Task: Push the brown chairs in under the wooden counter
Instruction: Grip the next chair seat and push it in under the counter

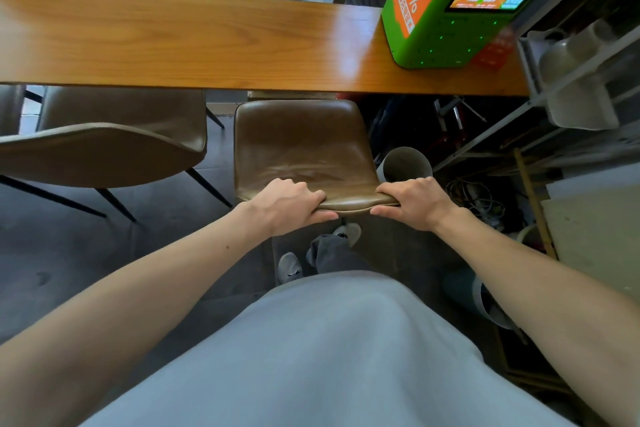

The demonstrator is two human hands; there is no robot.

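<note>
A brown chair [298,142] is gripped by the top edge of its backrest with both hands, seen from above at a wooden counter [207,45]. The left hand [291,203] is closed on the left part of the edge, fingers curled over the top and the thumb laid along the near side. The right hand [415,204] is clamped on the right corner in the same way. The two hands are set well apart on the backrest.

The chair is placed squarely in front of the person, and the far edge of its seat is seen just at the counter's near edge. Whether the seat reaches beneath the top cannot be told from this angle. A second brown chair [104,149] is seen to the left, its seat partly covered by the counter and its backrest left out on the near side.

A green charging kiosk [446,28] with an orange screen is stood on the counter's right end. A grey tube [405,165] is seen just beside the gripped chair's right side, near a metal shelf rack [571,80]. Grey shoes [289,267] are visible on the dark floor [69,253] below the backrest.
</note>
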